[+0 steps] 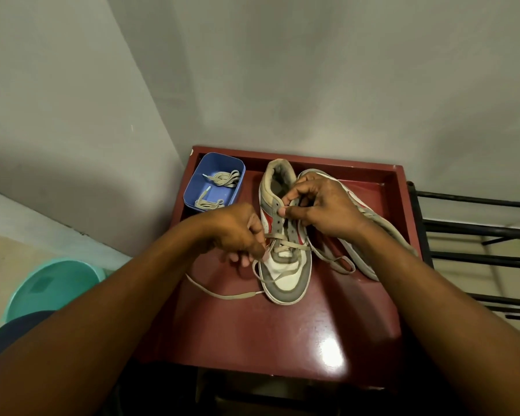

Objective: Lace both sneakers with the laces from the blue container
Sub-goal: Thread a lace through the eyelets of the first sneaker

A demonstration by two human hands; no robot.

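Note:
A grey, white and red sneaker point(285, 277) stands on the dark red table point(267, 331), toe toward me. A beige lace point(285, 239) crosses its lowest eyelets. My left hand point(237, 232) pinches that lace at the shoe's left side; a loose end point(222, 294) trails over the table. My right hand point(321, 205) pinches the shoe's upper eyelet flap with thumb and fingers. The second sneaker point(382, 235) lies behind my right hand, partly hidden. The blue container point(198, 181) at the back left holds another coiled beige lace point(225, 178).
The table has a raised rim point(403, 187) at the back and right and stands in a wall corner. A black metal rack point(475, 235) is at the right. A teal bucket point(54, 283) sits on the floor at the left.

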